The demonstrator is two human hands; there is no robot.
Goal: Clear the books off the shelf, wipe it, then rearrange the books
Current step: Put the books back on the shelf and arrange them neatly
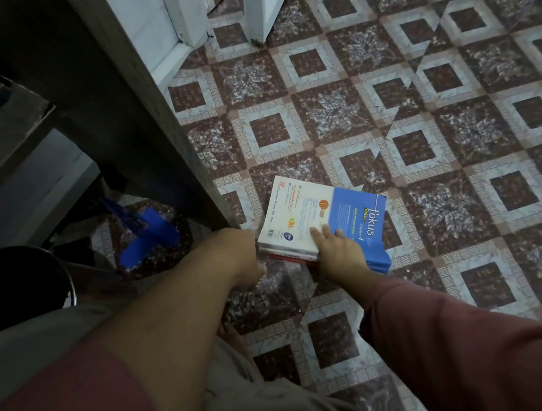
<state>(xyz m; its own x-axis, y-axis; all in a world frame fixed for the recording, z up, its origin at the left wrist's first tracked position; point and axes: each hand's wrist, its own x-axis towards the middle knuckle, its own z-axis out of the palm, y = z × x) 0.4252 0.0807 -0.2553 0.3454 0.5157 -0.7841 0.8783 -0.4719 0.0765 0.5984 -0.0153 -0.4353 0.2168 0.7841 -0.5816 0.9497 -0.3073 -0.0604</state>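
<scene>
A small stack of books (pixel 320 213) lies low over the patterned floor, a white and blue cover marked "fokus" on top and a red-edged book beneath. My right hand (pixel 337 248) holds the stack's near edge, thumb on the top cover and fingers under it. My left hand (pixel 252 261) is at the stack's left edge; its fingers are hidden behind my wrist and the books. The grey wooden shelf unit (pixel 127 120) stands to the left, its side panel just beside the stack.
Patterned brown and white tile floor (pixel 421 122) spreads to the right and far side. A blue object (pixel 148 231) lies on the floor under the shelf unit. White door frames (pixel 170 25) stand at the far end. A dark round stool (pixel 20 278) sits at the left.
</scene>
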